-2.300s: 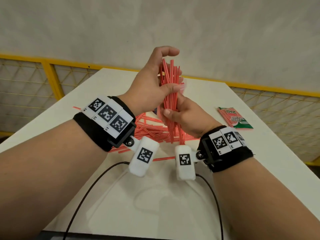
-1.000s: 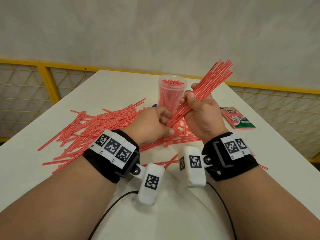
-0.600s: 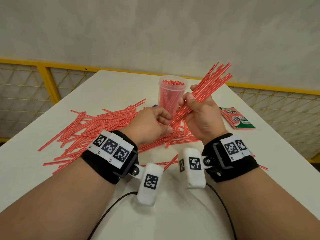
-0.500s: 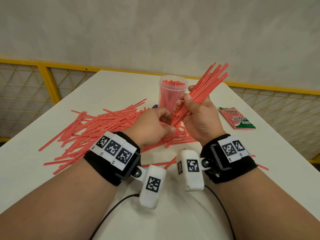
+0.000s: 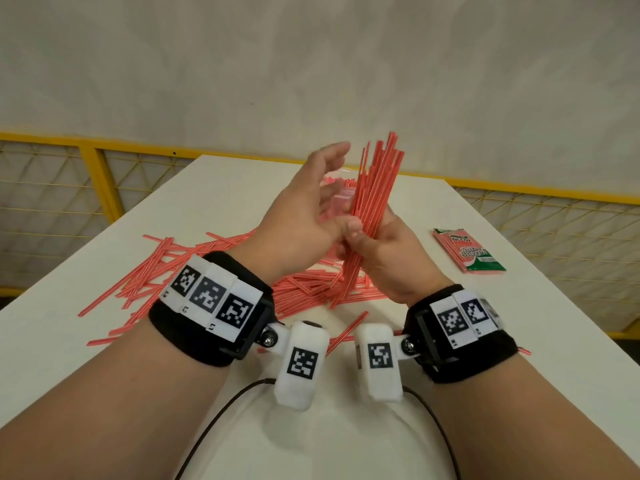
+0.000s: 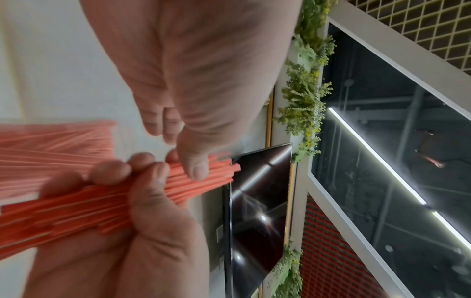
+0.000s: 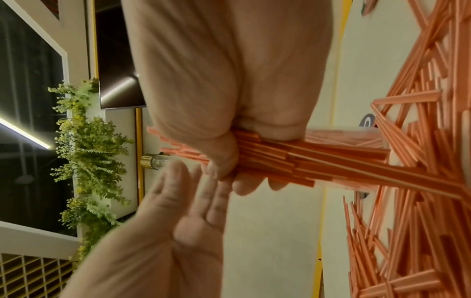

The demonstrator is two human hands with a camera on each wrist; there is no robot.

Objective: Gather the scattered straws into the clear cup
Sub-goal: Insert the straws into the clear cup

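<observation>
Straws [image 5: 372,206]: light, thin, smooth, likely to fan or slip; right hand [image 5: 388,251] fisted mid-bundle, best hold; left hand [image 5: 304,220] open alongside, holding nothing.

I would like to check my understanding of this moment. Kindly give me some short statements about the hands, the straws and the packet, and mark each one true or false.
1. The right hand grips a bundle of red straws. True.
2. The left hand is closed in a fist around the bundle. False: its fingers are spread open beside the bundle.
3. All straws are already gathered. False: many loose straws still lie on the white table.
4. A straw packet lies on the table to the right of the hands. True.
5. The bundle is held lying flat on the table. False: it stands nearly upright.
</observation>
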